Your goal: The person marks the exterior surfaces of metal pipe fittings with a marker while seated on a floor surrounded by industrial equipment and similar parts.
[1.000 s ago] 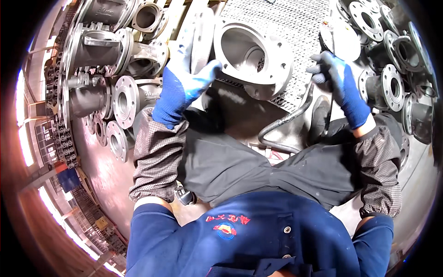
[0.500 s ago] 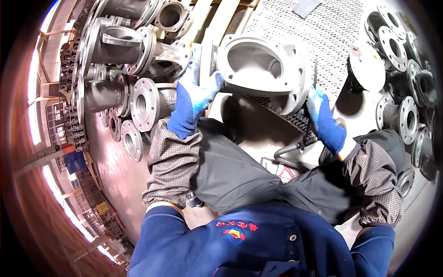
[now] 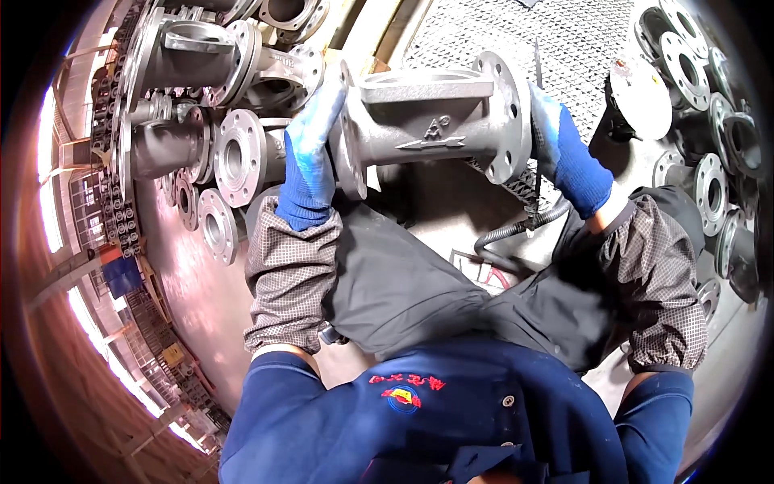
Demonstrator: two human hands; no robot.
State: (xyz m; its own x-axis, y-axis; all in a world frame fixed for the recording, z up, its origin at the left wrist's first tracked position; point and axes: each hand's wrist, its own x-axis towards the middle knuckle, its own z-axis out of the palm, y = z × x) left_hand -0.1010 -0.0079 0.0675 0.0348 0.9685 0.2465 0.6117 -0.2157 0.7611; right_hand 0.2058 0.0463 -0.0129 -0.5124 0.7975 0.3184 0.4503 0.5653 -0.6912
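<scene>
Grey flanged valve body (image 3: pixel 431 129) clasped between gloved hands: left hand (image 3: pixel 310 145) on one end flange, right hand (image 3: pixel 562 145) on the other. Mesh grating (image 3: pixel 516 36) beyond both; corrugated hose (image 3: pixel 516 232) nearside of right hand, white disc (image 3: pixel 642 101) outboard; flanged castings (image 3: pixel 189 64) crowding left hand's outer side.

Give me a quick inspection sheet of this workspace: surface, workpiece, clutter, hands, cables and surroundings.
Surface: pale metal mesh beyond the workpiece; whether it bears any weight is unclear.
Workpiece: gray flanged casting, raised arrow facing the wearer.
Clutter: more flanged castings at left and right; white disc at right.
Hands: gloved left hand at the casting's left flange, gloved right hand at its right.
Cables: dark ribbed hose below the right hand.
Surroundings: floor at left.
</scene>
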